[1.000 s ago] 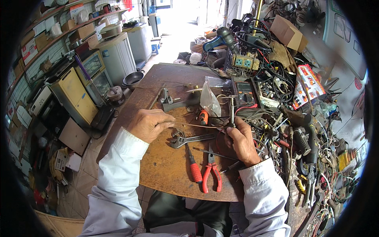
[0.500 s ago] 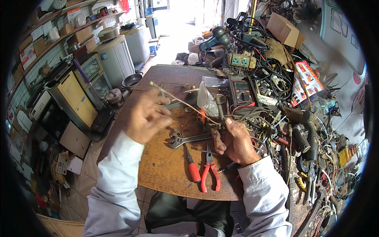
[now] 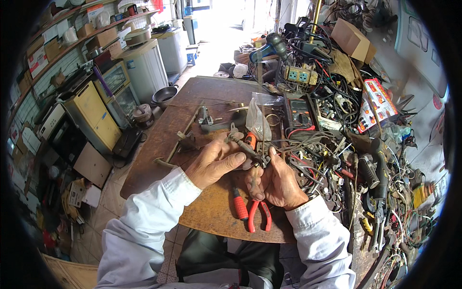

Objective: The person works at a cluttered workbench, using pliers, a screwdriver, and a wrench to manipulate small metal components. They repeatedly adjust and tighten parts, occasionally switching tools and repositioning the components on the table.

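Observation:
Both of my hands meet over the middle of the wooden table, around a grey metal part with a rod-like stem (image 3: 242, 145). My left hand (image 3: 216, 163) is closed on the stem. My right hand (image 3: 281, 185) pinches the part's lower end, where the fingers partly hide it. Just below lie a screwdriver with a red handle (image 3: 240, 206) and pliers with red handles (image 3: 260, 216), their metal ends mostly covered by my hands. Behind the part are an orange handle (image 3: 250, 139) and a clear plastic bag (image 3: 257, 120).
A multimeter (image 3: 301, 115) rests toward the back right. Tangled cables (image 3: 308, 168) and tools crowd the right side. Small metal pieces (image 3: 206, 117) lie at the table's far left part. A dark pan (image 3: 164, 95) stands beyond the table (image 3: 144, 168), near old appliances.
My left hand has come down and right, from the raised pinkish wire to the metal part. The part has tilted from upright toward the left. My hands now cover the adjustable wrench.

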### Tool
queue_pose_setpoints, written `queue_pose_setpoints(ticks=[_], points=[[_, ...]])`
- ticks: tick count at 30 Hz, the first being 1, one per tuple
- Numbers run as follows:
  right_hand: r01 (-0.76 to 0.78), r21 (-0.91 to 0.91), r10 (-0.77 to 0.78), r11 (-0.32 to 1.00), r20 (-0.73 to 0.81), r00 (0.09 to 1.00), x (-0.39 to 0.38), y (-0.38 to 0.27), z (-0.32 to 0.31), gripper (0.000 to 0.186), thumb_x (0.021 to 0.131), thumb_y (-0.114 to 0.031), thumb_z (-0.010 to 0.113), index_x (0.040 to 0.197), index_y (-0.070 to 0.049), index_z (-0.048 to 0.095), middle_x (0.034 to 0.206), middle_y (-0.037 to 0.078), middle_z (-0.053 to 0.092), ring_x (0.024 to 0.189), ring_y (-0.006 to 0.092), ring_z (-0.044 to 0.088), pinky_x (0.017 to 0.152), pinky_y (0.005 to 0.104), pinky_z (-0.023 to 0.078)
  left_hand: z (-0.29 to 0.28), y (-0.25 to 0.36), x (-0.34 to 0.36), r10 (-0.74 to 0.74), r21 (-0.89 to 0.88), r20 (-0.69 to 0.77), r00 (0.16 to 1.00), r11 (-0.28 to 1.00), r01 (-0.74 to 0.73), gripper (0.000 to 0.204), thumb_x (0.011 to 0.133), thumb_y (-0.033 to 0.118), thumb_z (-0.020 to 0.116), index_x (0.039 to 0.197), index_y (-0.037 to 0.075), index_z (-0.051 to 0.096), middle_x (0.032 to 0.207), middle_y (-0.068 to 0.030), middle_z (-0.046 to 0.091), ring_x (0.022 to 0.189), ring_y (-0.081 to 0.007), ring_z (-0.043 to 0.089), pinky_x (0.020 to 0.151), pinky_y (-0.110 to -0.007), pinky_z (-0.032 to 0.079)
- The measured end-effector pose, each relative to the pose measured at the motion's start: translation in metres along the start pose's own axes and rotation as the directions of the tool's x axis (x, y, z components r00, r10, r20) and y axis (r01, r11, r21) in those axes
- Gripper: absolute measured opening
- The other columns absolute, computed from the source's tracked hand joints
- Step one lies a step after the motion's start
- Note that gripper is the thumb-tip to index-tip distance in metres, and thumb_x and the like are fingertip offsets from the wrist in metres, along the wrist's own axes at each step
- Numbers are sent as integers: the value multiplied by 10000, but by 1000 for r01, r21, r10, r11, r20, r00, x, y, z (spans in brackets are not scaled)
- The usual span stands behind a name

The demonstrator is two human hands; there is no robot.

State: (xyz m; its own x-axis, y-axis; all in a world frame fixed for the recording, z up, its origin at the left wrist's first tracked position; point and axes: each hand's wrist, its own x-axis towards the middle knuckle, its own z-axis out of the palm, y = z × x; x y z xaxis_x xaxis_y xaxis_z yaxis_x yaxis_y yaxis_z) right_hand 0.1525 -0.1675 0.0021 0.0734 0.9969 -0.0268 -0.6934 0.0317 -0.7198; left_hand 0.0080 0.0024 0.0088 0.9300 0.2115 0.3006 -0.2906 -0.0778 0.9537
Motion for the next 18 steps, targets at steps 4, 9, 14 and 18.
queue_pose_setpoints(ticks=[4,9,14,18], points=[[-21,46,17,999,87,996,5,7,-3,665,1065,-616,374,1212,7,553,833,136,661,646,221,621,541,309,485,16,13,3,-69,-425,-91,993,905,24,573,1026,260,658,1500,102,378,1230,-76,649,1045,-151,617,864,-318,512],[97,21,-96,995,-41,994,6,11,13,605,1074,-551,419,1099,33,576,846,189,658,607,265,621,534,343,509,18,-5,8,-69,-642,9,998,765,59,499,1014,265,669,1447,80,506,1232,-56,658,1063,-178,658,934,-374,546],[94,-14,-93,995,37,995,10,12,14,572,1081,-509,439,1133,46,563,882,219,689,634,275,650,586,357,538,12,-20,1,-117,-691,133,984,701,176,396,1054,267,597,1392,61,584,1102,-34,684,956,-167,667,845,-321,566],[106,-107,-106,989,9,994,11,14,6,623,1084,-533,412,1231,55,554,903,214,704,640,257,649,604,358,542,2,-15,4,-112,-677,70,991,724,130,357,1036,324,611,1286,73,650,1102,-68,703,999,-203,675,885,-380,567]])
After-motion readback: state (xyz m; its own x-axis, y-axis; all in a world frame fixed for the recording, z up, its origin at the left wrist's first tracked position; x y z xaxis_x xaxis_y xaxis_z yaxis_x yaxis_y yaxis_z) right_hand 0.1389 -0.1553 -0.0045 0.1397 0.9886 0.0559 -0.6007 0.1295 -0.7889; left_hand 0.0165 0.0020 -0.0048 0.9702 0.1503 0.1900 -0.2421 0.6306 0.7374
